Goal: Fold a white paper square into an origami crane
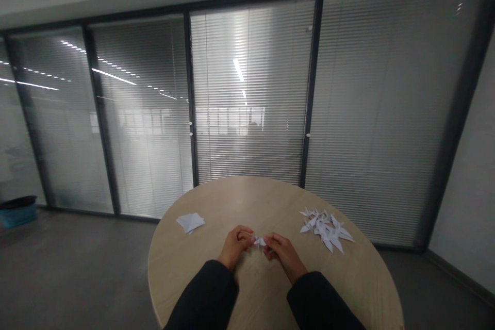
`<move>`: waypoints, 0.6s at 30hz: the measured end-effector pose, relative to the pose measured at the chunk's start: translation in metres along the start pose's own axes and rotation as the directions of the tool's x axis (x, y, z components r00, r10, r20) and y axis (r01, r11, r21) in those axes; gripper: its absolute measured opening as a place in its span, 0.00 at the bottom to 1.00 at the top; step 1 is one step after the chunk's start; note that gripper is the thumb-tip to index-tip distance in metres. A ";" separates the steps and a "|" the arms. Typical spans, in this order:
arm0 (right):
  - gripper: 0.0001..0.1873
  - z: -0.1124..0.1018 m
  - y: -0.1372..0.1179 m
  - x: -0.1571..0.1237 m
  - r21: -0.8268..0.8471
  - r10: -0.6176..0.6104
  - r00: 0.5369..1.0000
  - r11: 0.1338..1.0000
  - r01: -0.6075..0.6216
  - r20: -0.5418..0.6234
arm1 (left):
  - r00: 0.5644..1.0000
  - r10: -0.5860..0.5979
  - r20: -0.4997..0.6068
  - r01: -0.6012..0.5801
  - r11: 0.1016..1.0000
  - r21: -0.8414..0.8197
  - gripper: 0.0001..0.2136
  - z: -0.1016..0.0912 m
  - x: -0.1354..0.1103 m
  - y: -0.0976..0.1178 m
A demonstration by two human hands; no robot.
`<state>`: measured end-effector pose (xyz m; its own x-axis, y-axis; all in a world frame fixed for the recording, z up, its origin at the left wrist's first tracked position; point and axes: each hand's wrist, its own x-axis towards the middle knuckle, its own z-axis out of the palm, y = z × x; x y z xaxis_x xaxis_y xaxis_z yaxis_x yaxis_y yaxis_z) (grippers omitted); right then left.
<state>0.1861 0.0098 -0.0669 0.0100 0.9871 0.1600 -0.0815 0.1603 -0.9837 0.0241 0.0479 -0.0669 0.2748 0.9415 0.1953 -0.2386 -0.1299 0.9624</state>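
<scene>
My left hand [234, 246] and my right hand [283, 253] are raised together over the middle of a round wooden table [263, 201]. Between their fingertips is a small piece of folded white paper [259, 241], pinched from both sides. Its final shape is too small to tell. To the right lies a heap of several white origami cranes [326, 229], overlapping one another. Left of my hands, a loose stack of folded white paper [191, 222] rests on the wood, out of reach of my fingers.
Dark sleeves cover both forearms and rest near the table's near edge. Behind the table stands a glass partition with blinds [251, 93]. A teal bin with a dark lid [17, 212] sits on the grey floor at far left.
</scene>
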 end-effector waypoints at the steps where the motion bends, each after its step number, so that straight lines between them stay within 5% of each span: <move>1: 0.21 0.000 0.000 0.000 0.006 0.002 1.000 1.000 -0.002 -0.004 | 1.000 -0.006 -0.003 0.006 1.000 -0.014 0.20 0.000 -0.001 0.002; 18: 0.22 0.003 -0.007 -0.006 0.245 0.069 0.998 0.967 -0.064 -0.011 | 0.985 -0.149 -0.082 0.126 0.963 -0.239 0.19 0.003 -0.010 0.016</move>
<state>0.1834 0.0027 -0.0608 0.0158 0.9957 0.0908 -0.3237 0.0910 -0.9418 0.0204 0.0354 -0.0528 0.2296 0.9727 0.0336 -0.4176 0.0673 0.9062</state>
